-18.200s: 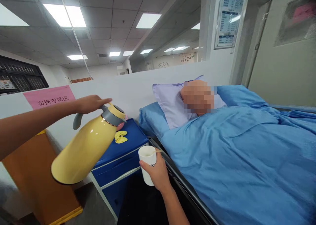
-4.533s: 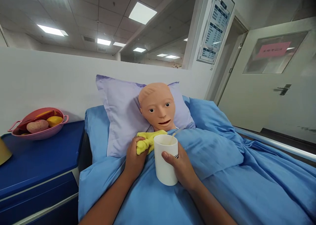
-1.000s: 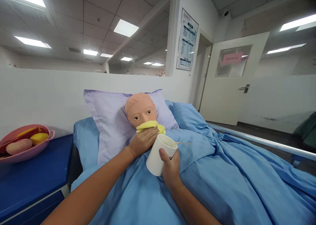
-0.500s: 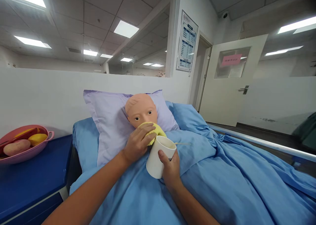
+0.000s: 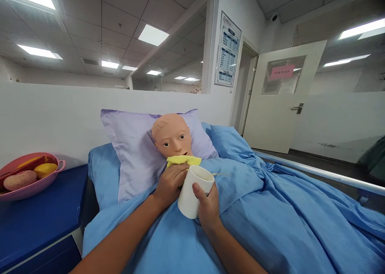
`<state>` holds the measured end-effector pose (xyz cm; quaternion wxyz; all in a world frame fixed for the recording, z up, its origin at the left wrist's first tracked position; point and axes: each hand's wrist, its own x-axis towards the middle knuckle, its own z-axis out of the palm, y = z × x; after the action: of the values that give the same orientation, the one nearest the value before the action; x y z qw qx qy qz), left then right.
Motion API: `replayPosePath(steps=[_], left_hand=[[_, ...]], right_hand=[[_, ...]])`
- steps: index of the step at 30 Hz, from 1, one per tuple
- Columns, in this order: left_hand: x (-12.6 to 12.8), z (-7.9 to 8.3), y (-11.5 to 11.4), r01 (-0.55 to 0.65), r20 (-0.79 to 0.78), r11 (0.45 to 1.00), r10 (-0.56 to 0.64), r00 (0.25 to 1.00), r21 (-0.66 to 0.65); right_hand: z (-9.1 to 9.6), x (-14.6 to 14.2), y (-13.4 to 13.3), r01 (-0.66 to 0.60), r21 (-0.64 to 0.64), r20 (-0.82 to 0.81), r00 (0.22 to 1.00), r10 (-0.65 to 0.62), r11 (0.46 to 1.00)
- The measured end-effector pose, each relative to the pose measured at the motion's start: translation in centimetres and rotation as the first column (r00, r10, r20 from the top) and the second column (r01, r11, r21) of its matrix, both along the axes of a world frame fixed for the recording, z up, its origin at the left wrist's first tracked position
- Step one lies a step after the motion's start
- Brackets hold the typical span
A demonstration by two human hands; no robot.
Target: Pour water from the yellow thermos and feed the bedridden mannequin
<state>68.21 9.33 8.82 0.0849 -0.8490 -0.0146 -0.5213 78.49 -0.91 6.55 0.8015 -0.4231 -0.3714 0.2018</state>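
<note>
A manikin's head (image 5: pixel 172 131) rests face up on a lilac pillow (image 5: pixel 132 153). Just under its mouth, my left hand (image 5: pixel 171 185) is closed on a folded yellow cloth (image 5: pixel 184 160), whose upper edge lies at the chin. My right hand (image 5: pixel 208 203) grips a white cup (image 5: pixel 190 195) from its right side, thumb near the rim. The cup tilts a little over the manikin's chest, close by my left hand. A thin pale stick (image 5: pixel 221 174) juts to the right from behind the rim; its other end is hidden. What the cup contains is hard to make out.
A blue quilt (image 5: pixel 270 218) covers the bed. On the left, a blue bedside cabinet (image 5: pixel 45 222) bears a pink basket (image 5: pixel 33 191) of fruit. A bed rail (image 5: pixel 331 175) runs along the right, with an open door (image 5: pixel 279 117) beyond it.
My left hand has drawn the yellow cloth down from the manikin's mouth to below its chin, so the mouth now shows. The cup and my right hand have hardly moved.
</note>
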Motion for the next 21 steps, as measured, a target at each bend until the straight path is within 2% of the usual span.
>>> replayPosePath(steps=[3, 6, 8, 10, 12, 17, 19, 21], left_hand=[[-0.1, 2.5, -0.7, 0.055, 0.059, 0.996, -0.059, 0.997, 0.069], [0.6, 5.2, -1.0, 0.07, 0.12, 0.983, -0.092, 0.989, 0.172], [1.2, 6.1, -0.8, 0.043, 0.093, 0.974, -0.065, 0.994, 0.221], [1.6, 6.0, -0.2, -0.007, 0.038, 0.97, -0.003, 0.999, 0.244], [1.7, 4.8, 0.4, -0.046, 0.02, 0.972, 0.042, 0.999, 0.231], [0.8, 1.1, 0.4, -0.064, 0.081, 0.997, 0.061, 0.995, 0.035], [0.3, 0.6, -0.1, -0.066, 0.082, 0.998, 0.067, 0.994, -0.023], [-0.1, 1.0, -0.7, -0.038, 0.088, 0.998, 0.042, 0.995, -0.042]], right_hand=[[0.0, 0.0, 0.0, 0.027, 0.009, 0.01, 1.0, -0.027, 1.0], [-0.4, 0.3, 0.2, 0.025, -0.033, 0.02, 1.0, -0.024, 0.999], [-0.7, 0.5, 0.4, 0.024, -0.066, 0.008, 1.0, -0.023, 0.998], [-0.8, 0.6, 0.6, 0.03, -0.084, 0.0, 1.0, -0.031, 0.996], [-0.9, 0.5, 0.6, 0.03, -0.085, 0.005, 1.0, -0.03, 0.996], [-0.8, 0.1, 0.2, -0.004, -0.06, 0.035, 0.999, 0.006, 0.998], [-0.9, 0.0, 0.1, -0.019, -0.06, 0.033, 0.999, 0.021, 0.998], [-0.9, 0.1, 0.2, -0.018, -0.057, 0.02, 1.0, 0.019, 0.998]])
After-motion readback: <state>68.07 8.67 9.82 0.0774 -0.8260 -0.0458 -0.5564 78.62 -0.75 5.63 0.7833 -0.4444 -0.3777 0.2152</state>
